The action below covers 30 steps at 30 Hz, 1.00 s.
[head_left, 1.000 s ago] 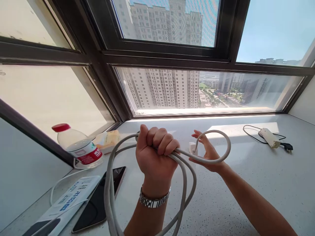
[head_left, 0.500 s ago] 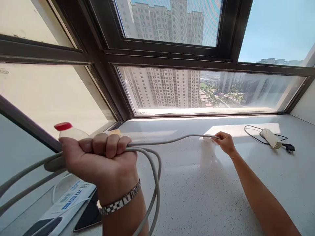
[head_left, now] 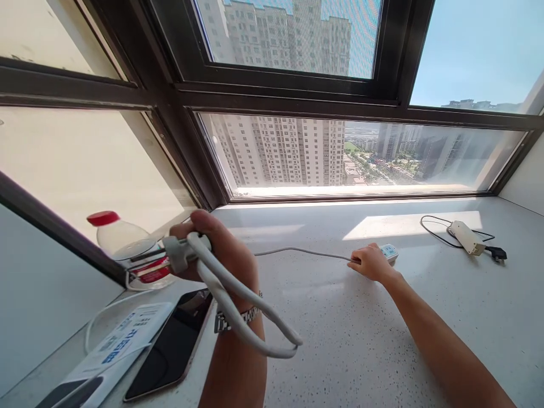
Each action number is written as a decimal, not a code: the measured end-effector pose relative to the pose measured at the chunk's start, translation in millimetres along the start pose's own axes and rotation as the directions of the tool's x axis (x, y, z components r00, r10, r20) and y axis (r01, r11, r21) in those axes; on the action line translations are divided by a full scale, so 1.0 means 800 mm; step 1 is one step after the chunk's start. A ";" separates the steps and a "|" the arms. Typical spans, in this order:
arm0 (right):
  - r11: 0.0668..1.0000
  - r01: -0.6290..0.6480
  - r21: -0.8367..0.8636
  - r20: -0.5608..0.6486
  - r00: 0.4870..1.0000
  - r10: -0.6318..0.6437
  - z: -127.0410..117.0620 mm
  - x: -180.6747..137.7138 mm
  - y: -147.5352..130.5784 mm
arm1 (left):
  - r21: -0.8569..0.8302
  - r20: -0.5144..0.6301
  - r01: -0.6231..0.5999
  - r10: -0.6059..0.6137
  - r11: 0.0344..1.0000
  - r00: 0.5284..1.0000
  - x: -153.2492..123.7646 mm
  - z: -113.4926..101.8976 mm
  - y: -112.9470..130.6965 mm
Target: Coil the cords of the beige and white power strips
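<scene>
My left hand (head_left: 221, 249) is raised at about nine o'clock from the middle of the view, its fingers clenched around the plug end of the thick grey rubber power cable (head_left: 238, 306). A second ago that fist held several wide coils; now only one short loop hangs below my wrist, and the grey plug (head_left: 181, 252) with its dark prongs sticks out toward the clear plastic bottle with the red cap (head_left: 123, 241). So the bundle has been paid out, and most of the cable now lies straight.

From my left hand the cable runs thin and flat along the speckled white tabletop (head_left: 340, 340) toward three o'clock, where my right hand (head_left: 370, 262) rests. Half a second ago that hand was lifted with the cable in the air; now it is down on the surface, its fingers pressed on the near end of the small white socket block with blue markings (head_left: 390, 251), pinning it rather than lifting it. I judge the cable is nearly uncoiled, both ends in my grip.

At seven o'clock a black smartphone (head_left: 174, 345) lies flat, partly under a white and blue printed packet (head_left: 123, 345). Far off at two o'clock a second white adapter block with a thin black cord (head_left: 465, 237) sits in the sunlight, well apart from my hands.
</scene>
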State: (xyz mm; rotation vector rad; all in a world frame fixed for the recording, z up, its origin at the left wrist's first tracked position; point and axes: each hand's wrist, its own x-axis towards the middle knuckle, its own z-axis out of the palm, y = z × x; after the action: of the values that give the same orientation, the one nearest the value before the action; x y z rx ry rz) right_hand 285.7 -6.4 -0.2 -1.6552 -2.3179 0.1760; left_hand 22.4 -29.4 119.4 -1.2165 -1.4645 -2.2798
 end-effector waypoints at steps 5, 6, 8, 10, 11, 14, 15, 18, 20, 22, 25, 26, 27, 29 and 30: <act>0.999 -0.031 0.025 0.185 0.982 0.026 -0.004 -0.004 0.018 | 0.436 0.169 0.056 -0.143 0.898 0.975 -0.004 0.017 -0.010; 0.996 -0.090 0.021 0.227 0.970 0.083 -0.009 -0.006 0.027 | 0.488 0.204 0.077 -0.199 0.869 0.959 -0.005 0.021 -0.013; 0.975 -0.223 -0.011 0.308 0.927 0.216 -0.021 -0.013 0.049 | 0.545 0.270 0.094 -0.281 0.833 0.921 -0.006 0.027 -0.025; 0.949 -0.315 -0.022 0.352 0.886 0.303 -0.029 -0.019 0.071 | 0.556 0.322 0.103 -0.328 0.825 0.888 -0.006 0.032 -0.041; 0.938 -0.346 -0.007 0.363 0.873 0.325 -0.031 -0.021 0.082 | 0.549 0.345 0.108 -0.342 0.829 0.874 -0.005 0.033 -0.050; 0.912 -0.404 0.066 0.372 0.858 0.353 -0.036 -0.028 0.106 | 0.483 0.422 0.127 -0.357 0.866 0.833 -0.003 0.037 -0.075; 0.906 -0.414 0.089 0.370 0.858 0.356 -0.038 -0.031 0.111 | 0.451 0.439 0.137 -0.353 0.882 0.826 -0.002 0.038 -0.082; 0.876 -0.411 0.254 0.352 0.882 0.312 -0.051 -0.038 0.118 | 0.334 0.443 0.200 -0.341 0.921 0.829 -0.002 0.040 -0.092; 0.798 -0.365 0.479 0.283 0.925 0.253 -0.062 -0.042 0.116 | 0.235 0.442 0.253 -0.336 0.938 0.832 -0.002 0.041 -0.091; 0.671 -0.258 0.695 0.123 0.962 0.242 -0.074 -0.043 0.109 | 0.145 0.460 0.299 -0.331 0.943 0.824 -0.003 0.040 -0.085; 0.497 -0.009 0.868 -0.181 0.926 0.332 -0.085 -0.038 0.090 | 0.077 0.534 0.318 -0.309 0.945 0.787 -0.008 0.041 -0.073; 0.455 0.079 0.887 -0.265 0.894 0.361 -0.088 -0.035 0.083 | 0.069 0.570 0.297 -0.281 0.953 0.772 -0.012 0.042 -0.067; 0.425 0.161 0.891 -0.337 0.862 0.379 -0.090 -0.032 0.074 | 0.062 0.610 0.259 -0.242 0.964 0.754 -0.016 0.043 -0.062; 0.403 0.271 0.874 -0.428 0.822 0.376 -0.094 -0.029 0.057 | 0.034 0.691 0.165 -0.142 0.986 0.709 -0.027 0.046 -0.049; 0.408 0.296 0.864 -0.449 0.818 0.358 -0.096 -0.029 0.049 | 0.005 0.728 0.124 -0.089 0.992 0.679 -0.034 0.048 -0.043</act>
State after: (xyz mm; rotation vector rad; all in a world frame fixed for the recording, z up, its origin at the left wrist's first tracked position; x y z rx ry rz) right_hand 350.8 -20.2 58.8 -0.9171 -1.2236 0.7118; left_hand 42.2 11.9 83.7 -2.2978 -1.7336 -1.9612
